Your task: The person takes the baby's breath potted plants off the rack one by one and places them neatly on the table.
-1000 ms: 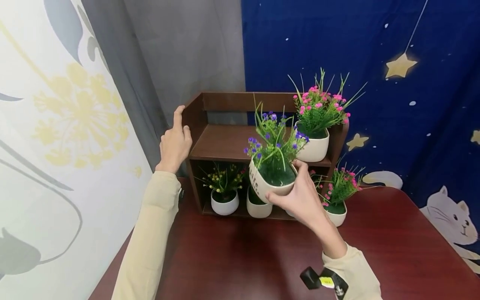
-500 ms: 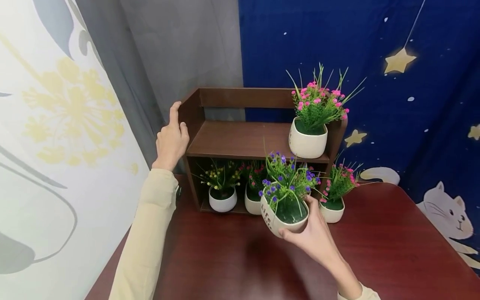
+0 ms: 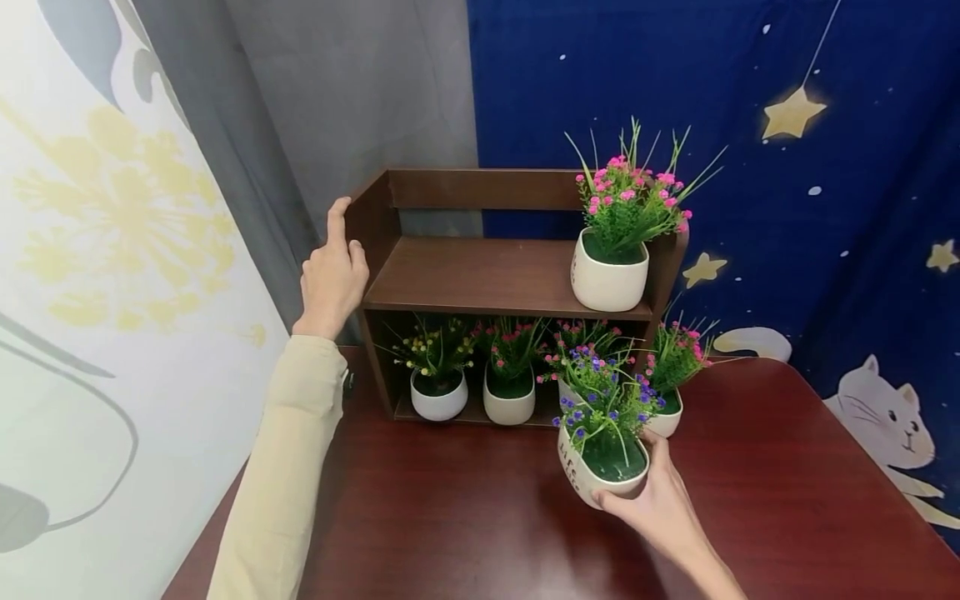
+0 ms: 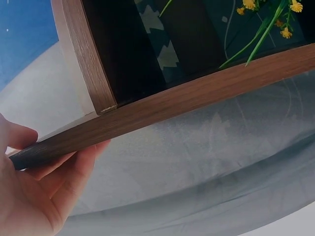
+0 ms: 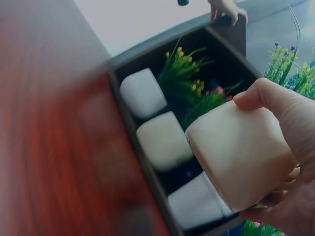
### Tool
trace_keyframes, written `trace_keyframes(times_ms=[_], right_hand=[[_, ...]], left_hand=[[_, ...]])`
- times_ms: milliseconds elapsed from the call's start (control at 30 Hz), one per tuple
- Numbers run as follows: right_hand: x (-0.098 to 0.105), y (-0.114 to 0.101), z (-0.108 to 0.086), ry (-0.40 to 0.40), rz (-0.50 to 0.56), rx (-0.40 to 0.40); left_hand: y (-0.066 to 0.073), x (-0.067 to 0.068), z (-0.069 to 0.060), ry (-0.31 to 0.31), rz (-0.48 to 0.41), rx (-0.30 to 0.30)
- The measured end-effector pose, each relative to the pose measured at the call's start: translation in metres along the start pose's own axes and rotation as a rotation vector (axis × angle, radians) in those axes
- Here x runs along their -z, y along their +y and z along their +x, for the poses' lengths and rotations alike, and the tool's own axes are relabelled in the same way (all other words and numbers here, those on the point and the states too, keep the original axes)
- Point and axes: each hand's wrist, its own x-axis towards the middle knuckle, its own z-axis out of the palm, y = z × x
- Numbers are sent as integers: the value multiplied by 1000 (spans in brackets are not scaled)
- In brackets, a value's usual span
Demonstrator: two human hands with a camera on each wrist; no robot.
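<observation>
My right hand (image 3: pixel 663 508) grips a white pot of artificial purple flowers (image 3: pixel 603 467), tilted and held above the table in front of the shelf's right part. In the right wrist view the pot's pale underside (image 5: pixel 241 152) faces the camera, thumb on one side and fingers on the other. At the upper left, my left hand (image 3: pixel 333 279) holds the side panel of the brown wooden shelf (image 3: pixel 472 275). The left wrist view has the thumb and fingers of that hand (image 4: pixel 54 182) on opposite faces of the panel edge (image 4: pixel 133 123).
A pot of pink flowers (image 3: pixel 611 275) stands at the upper shelf's right end. Below sit a yellow-flowered pot (image 3: pixel 438 404), a red-flowered pot (image 3: pixel 510 404) and another, partly hidden. One more pink-flowered pot (image 3: pixel 667 417) stands on the dark red table (image 3: pixel 450 517), right of the shelf.
My right hand has brought the purple-flowered pot down and to the right, from before the upper shelf to low above the table. My left hand stays on the side panel.
</observation>
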Motion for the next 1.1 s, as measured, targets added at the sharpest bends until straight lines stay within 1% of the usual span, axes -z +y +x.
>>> trace_keyframes(times_ms=[133,300,400,767,967,1100], right_hand=[[2,14,-8,-7,-33,-47],[5,30,-16,-25,-17,-135],[8,40,-18,-19,-18,-163],[25,77,-18,64,-73,-205],[37,92,-15,124,-71,-255],[43,101,-9,169,-63,-296]], left_hand=[[0,0,0,-3,-1,2],[-1,1,-1,-5,4,2],[-2,1,0,1,6,1],[1,-2,0,-4,9,3],[0,-2,0,3,9,0],[-1,-1,1,0,10,1]])
